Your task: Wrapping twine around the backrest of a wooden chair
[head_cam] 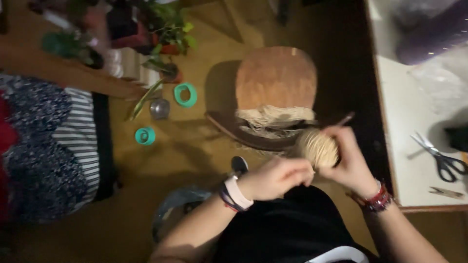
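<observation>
My right hand [352, 163] grips a ball of beige twine [318, 148] together with a thin dark stick [344, 119] that pokes up past the fingers. My left hand [277, 176] is closed in a fist right beside the ball, touching its lower left side; whether a strand runs through the fingers I cannot tell. Just beyond the ball stands a wooden chair [276, 83] with a bundle of loose beige cords [274, 118] draped over its seat edge.
A white table [408, 146] at the right carries black-handled scissors [438, 157] and a wooden clothespin [446, 193]. On the wooden floor lie two teal tape rolls [185, 94], a metal cup [159, 108] and potted plants [168, 34]. A patterned bedspread [44, 146] fills the left.
</observation>
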